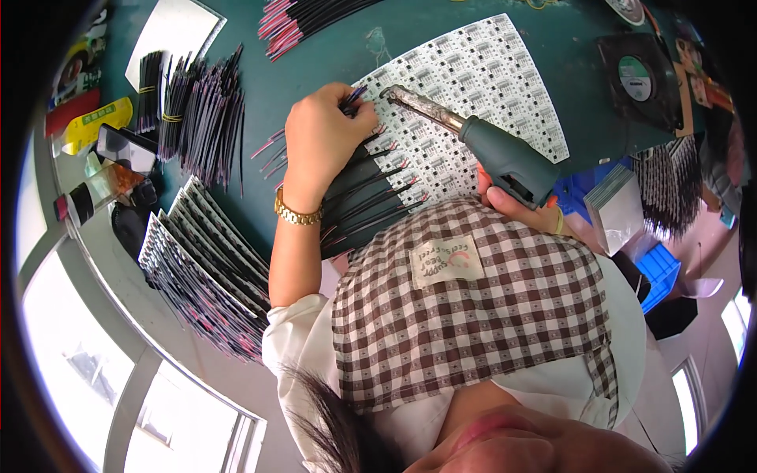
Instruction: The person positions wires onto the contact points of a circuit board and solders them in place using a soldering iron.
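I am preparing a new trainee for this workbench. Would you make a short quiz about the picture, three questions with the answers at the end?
1. What does the right hand hold?
A) a dark green, pistol-shaped tool with a metal barrel
B) a blue plastic crate
C) a black square fan

2. True or false: the left hand holds thin dark wires at the left edge of the large white sheet of printed circuits.

3. What colour is the thin band around the large bundle of thin black wires on the left of the table?

Key:
1. A
2. True
3. Yellow
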`<state>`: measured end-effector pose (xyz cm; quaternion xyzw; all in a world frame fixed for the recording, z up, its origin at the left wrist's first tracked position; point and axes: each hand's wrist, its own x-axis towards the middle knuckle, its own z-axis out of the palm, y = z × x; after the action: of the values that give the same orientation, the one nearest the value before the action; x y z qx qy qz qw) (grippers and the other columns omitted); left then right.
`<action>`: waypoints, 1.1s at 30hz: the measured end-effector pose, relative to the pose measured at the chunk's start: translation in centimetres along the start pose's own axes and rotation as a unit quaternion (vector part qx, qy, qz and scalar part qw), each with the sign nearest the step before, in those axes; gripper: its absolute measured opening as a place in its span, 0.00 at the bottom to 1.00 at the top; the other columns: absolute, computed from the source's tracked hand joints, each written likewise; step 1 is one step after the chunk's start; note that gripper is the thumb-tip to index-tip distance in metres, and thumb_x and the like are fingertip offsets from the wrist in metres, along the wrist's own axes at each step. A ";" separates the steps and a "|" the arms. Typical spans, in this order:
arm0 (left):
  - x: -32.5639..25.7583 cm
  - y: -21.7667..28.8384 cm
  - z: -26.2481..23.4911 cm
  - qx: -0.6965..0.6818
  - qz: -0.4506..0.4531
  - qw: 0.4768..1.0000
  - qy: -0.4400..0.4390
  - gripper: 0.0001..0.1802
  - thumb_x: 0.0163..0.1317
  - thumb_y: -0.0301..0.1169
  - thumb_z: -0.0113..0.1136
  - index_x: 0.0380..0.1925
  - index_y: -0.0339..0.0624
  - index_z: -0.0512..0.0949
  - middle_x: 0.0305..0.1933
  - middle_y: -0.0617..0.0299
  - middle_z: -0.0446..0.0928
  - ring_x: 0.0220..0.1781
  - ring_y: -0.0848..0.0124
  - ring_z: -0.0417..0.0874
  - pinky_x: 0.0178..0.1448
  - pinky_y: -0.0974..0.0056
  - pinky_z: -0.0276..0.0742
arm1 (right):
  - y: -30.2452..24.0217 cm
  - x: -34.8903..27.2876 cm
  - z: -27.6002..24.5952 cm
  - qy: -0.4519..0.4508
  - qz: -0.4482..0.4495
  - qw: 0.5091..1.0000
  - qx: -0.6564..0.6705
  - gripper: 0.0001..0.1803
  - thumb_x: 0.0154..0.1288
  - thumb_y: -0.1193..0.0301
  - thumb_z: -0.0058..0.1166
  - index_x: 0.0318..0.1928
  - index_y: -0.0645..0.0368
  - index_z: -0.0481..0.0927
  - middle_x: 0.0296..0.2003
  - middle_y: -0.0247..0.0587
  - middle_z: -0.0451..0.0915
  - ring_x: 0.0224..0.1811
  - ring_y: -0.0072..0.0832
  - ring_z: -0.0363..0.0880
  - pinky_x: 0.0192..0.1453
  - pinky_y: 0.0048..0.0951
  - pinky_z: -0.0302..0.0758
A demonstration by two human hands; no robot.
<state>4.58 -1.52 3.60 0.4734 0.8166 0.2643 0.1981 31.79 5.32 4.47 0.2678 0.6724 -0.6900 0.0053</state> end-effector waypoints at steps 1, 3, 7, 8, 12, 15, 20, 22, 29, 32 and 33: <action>0.2 0.1 -0.1 -0.008 0.006 1.000 -0.015 0.11 0.45 0.33 0.64 0.24 0.36 0.80 0.21 0.53 0.78 0.23 0.58 0.80 0.31 0.62 0.75 | 0.5 0.0 0.5 0.048 -0.016 0.998 0.035 0.09 0.60 0.70 0.55 0.39 0.60 0.75 0.32 0.34 0.76 0.35 0.18 0.74 0.40 0.21 0.71; 0.5 0.3 0.0 -0.015 0.017 1.000 -0.014 0.10 0.45 0.33 0.64 0.24 0.37 0.80 0.21 0.53 0.78 0.23 0.58 0.80 0.31 0.62 0.75 | 0.4 0.0 0.6 0.100 -0.031 0.992 0.070 0.07 0.56 0.76 0.60 0.36 0.63 0.79 0.31 0.35 0.80 0.33 0.19 0.78 0.39 0.21 0.74; -0.4 -0.7 0.2 -0.007 0.019 1.000 0.005 0.09 0.46 0.33 0.63 0.24 0.37 0.80 0.21 0.54 0.78 0.23 0.59 0.80 0.31 0.63 0.75 | 1.3 0.5 1.3 0.094 -0.073 0.993 -0.023 0.07 0.54 0.76 0.61 0.35 0.63 0.79 0.31 0.37 0.80 0.32 0.20 0.79 0.36 0.21 0.73; -0.2 -0.5 0.3 -0.008 0.022 1.000 0.000 0.09 0.46 0.33 0.63 0.24 0.37 0.80 0.21 0.54 0.78 0.23 0.59 0.80 0.31 0.63 0.75 | 1.5 0.2 1.6 0.122 -0.087 0.988 -0.033 0.07 0.54 0.76 0.61 0.34 0.62 0.79 0.30 0.38 0.80 0.31 0.20 0.79 0.35 0.21 0.73; -0.2 -0.4 0.5 0.006 0.034 0.999 0.028 0.09 0.46 0.33 0.64 0.24 0.38 0.80 0.21 0.55 0.79 0.22 0.60 0.80 0.30 0.63 0.76 | 1.1 0.3 1.6 0.132 -0.057 0.989 0.021 0.07 0.52 0.76 0.62 0.33 0.62 0.79 0.27 0.36 0.80 0.29 0.20 0.79 0.34 0.21 0.73; -0.3 -0.6 0.8 0.007 0.033 0.999 0.036 0.09 0.45 0.33 0.65 0.24 0.39 0.80 0.21 0.56 0.79 0.22 0.60 0.80 0.30 0.63 0.76 | 1.0 0.7 1.4 0.120 -0.079 0.990 -0.004 0.07 0.51 0.76 0.63 0.32 0.62 0.79 0.25 0.35 0.80 0.27 0.19 0.79 0.33 0.21 0.73; -0.5 -0.4 1.0 0.020 0.024 0.999 0.041 0.09 0.45 0.33 0.65 0.24 0.40 0.80 0.21 0.56 0.79 0.22 0.60 0.80 0.30 0.63 0.76 | 0.5 0.6 1.4 0.114 -0.024 0.993 0.028 0.06 0.52 0.75 0.62 0.30 0.61 0.79 0.26 0.35 0.80 0.27 0.20 0.79 0.32 0.21 0.74; -0.3 -0.2 1.1 0.006 0.037 0.998 0.046 0.09 0.45 0.33 0.65 0.23 0.40 0.80 0.21 0.56 0.79 0.22 0.60 0.80 0.30 0.62 0.75 | 2.8 -0.2 0.6 0.068 -0.042 0.997 0.013 0.12 0.58 0.67 0.57 0.40 0.60 0.75 0.31 0.36 0.77 0.33 0.21 0.76 0.38 0.23 0.72; -0.6 -1.2 1.1 0.024 0.057 0.997 0.056 0.09 0.45 0.33 0.66 0.24 0.41 0.80 0.21 0.56 0.79 0.22 0.60 0.80 0.29 0.62 0.75 | 1.8 -0.4 1.2 0.060 -0.074 0.979 0.180 0.11 0.60 0.71 0.54 0.44 0.60 0.76 0.38 0.34 0.76 0.39 0.19 0.75 0.44 0.24 0.72; -0.6 -1.4 0.5 0.010 0.046 0.999 0.019 0.09 0.48 0.32 0.66 0.27 0.40 0.80 0.24 0.54 0.80 0.23 0.58 0.80 0.30 0.63 0.75 | 1.9 -0.5 1.3 0.061 -0.074 0.978 0.188 0.12 0.61 0.69 0.53 0.44 0.61 0.75 0.38 0.35 0.76 0.41 0.21 0.74 0.46 0.25 0.71; -0.7 -2.3 0.1 -0.007 0.093 0.995 0.036 0.08 0.50 0.31 0.66 0.29 0.40 0.81 0.26 0.53 0.80 0.25 0.60 0.81 0.31 0.64 0.76 | 1.9 -0.5 1.4 0.060 -0.075 0.977 0.189 0.12 0.61 0.69 0.53 0.44 0.61 0.75 0.38 0.35 0.76 0.41 0.21 0.74 0.46 0.25 0.71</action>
<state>3.38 -3.04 2.14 0.5357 0.7740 0.3042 0.1462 32.44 3.66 2.80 0.2542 0.5471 -0.7856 -0.1377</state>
